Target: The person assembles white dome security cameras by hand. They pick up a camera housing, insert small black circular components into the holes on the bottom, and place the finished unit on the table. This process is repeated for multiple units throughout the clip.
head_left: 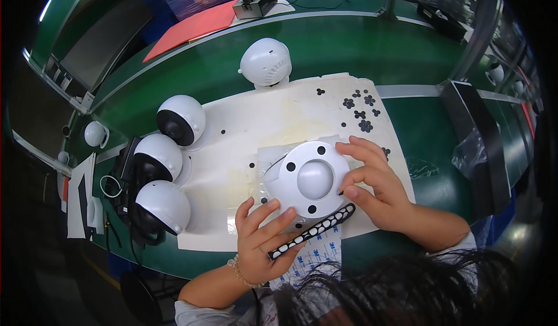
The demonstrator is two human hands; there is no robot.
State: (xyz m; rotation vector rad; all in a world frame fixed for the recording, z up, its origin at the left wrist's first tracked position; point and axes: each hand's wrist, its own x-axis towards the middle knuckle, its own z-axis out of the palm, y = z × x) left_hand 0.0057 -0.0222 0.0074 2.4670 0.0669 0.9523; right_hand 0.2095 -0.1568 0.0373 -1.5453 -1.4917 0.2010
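A white dome camera (278, 189) lies on the sheet before me with its round base facing up. Black round pads (290, 167) are stuck around the base's recessed middle. My left hand (260, 240) rests its fingertips along the near left edge of the base. Between its thumb and fingers is a black strip (314, 231) with a row of white round cut-outs. At the base's right rim, my right hand (375, 181) has thumb and index finger brought together. A dark pad edge (341, 193) shows at those fingertips, mostly hidden.
Three white dome cameras (181, 119) stand at the left beside black cables. Another white camera (266, 63) sits at the back. Black dot clusters (360, 115) lie on the pale sheet (232, 169), right. A long black box (476, 134) stands far right.
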